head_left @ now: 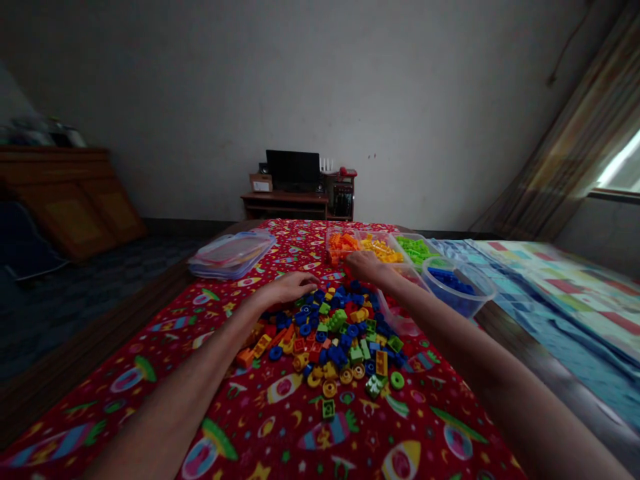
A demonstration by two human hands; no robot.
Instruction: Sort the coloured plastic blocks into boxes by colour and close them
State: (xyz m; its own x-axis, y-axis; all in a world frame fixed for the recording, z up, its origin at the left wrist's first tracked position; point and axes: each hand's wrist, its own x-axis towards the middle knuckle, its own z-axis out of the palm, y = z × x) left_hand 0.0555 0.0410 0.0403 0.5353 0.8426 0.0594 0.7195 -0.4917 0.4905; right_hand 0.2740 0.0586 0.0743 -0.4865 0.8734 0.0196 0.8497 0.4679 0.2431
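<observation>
At the plastic bricks' far edge — left hand, right hand.

One left hand and one right hand. Five clear tubs: one of orange bricks, one of yellow bricks, one of green bricks, one of blue bricks, and one more tub with contents too dim to count. One pile of loose bricks, too many to count. One stack of lids, number of lids unclear. One bed. One monitor on one worktop. One cabinet. One curtain. One window.
</observation>
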